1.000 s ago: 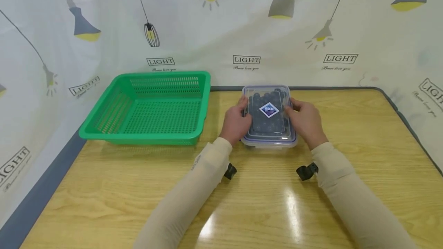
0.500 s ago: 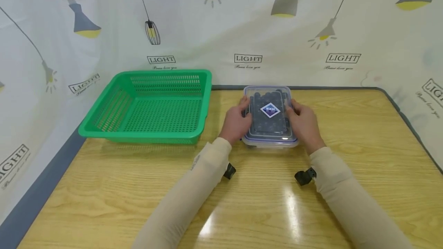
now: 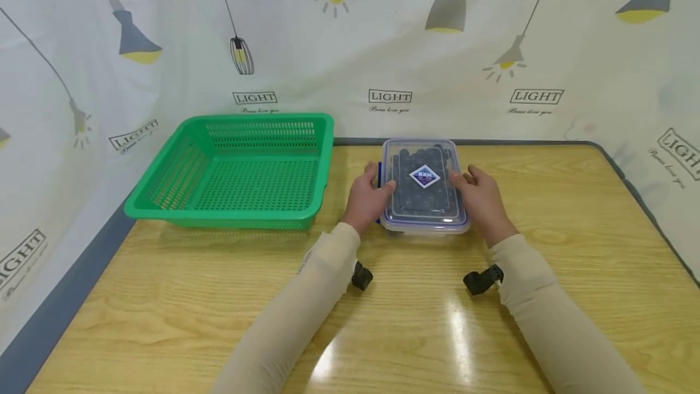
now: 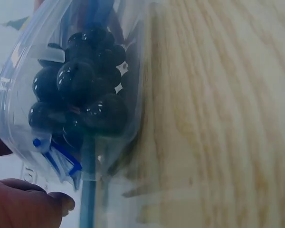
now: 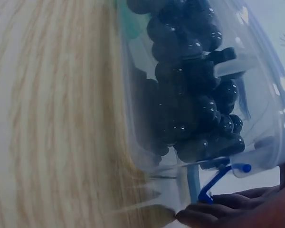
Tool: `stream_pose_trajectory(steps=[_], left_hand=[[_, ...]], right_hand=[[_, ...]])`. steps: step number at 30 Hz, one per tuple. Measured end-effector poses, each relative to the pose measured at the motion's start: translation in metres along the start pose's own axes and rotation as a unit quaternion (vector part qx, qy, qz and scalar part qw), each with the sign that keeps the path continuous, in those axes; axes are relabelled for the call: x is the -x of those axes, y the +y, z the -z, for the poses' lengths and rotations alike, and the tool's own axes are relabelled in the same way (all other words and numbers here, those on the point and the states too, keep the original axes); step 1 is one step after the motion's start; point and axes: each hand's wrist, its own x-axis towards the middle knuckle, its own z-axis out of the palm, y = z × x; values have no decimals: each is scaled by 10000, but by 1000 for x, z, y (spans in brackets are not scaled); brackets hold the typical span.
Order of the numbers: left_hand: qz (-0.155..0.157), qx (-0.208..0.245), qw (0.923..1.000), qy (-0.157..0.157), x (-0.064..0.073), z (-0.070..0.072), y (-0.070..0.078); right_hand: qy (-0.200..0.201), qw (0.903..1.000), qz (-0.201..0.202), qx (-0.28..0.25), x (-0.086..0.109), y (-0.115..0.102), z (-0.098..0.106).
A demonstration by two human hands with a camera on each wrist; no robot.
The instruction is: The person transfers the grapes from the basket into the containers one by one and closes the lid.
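Observation:
A clear plastic food container (image 3: 425,199) with a see-through lid and a diamond-shaped label sits on the table, full of dark round fruit like grapes (image 4: 85,90). On its left side the latch flap (image 4: 61,161) with a blue strip stands out from the wall. My left hand (image 3: 366,199) has its thumb at the lid's left edge, and its fingers lie just outside that flap. On the opposite side my right hand (image 3: 481,202) lays its thumb on the lid, with fingertips at the right flap (image 5: 213,183), which also tilts outward.
A green plastic basket (image 3: 251,184) with slotted sides and no contents stands on the left of the wooden table (image 3: 410,321). Behind the table hangs a white cloth (image 3: 383,47) printed with lamps.
The left latch flap has swung out from the container, its blue strip now showing. My left hand has shifted slightly left, and my right fingers have moved outward. The container stays in place.

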Motion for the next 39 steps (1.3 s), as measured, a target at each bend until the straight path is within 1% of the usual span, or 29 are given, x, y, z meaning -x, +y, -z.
stream_pose_trajectory(steps=[2,3,4,6,8,11,13,16,19,21,26,29,33,39], left_hand=[[349,398,9986,-21,-1,1,-3],[528,637,9966,-26,-1,2,-5],[695,863,9938,-49,-1,2,-6],[913,1262,9878,-81,-1,3,-7],[997,1530,9831,-108,0,4,-7],[961,1757,9796,-166,1,5,-7],[916,1805,9791,-187,1,5,-7],[853,1872,9784,-226,0,4,-8],[875,1920,9773,-164,0,3,-8],[948,1894,9773,-71,0,2,-7],[1123,1739,9783,122,1,1,-7],[1132,1703,9787,175,1,1,-7],[1102,1727,9786,178,1,1,-7],[1091,1800,9775,132,1,1,-6]], right_hand=[[-78,9999,-110,-106,0,2,1],[-103,9997,-162,-138,-1,2,1],[-129,9995,-204,-193,0,3,1],[-162,9992,-283,-248,-1,3,2],[-186,9987,-355,-301,-1,4,2],[-235,9977,-449,-459,-1,4,2],[-175,9971,-495,-554,-2,3,1],[114,9961,-535,-696,-2,2,-1],[498,9956,-468,-636,-1,1,-3],[646,9951,-440,-598,-1,0,-2],[675,9964,-291,-414,1,-2,1],[720,9967,-146,-340,1,-4,2],[768,9962,-1,-416,0,-6,0],[797,9951,66,-589,1,-4,-3]])
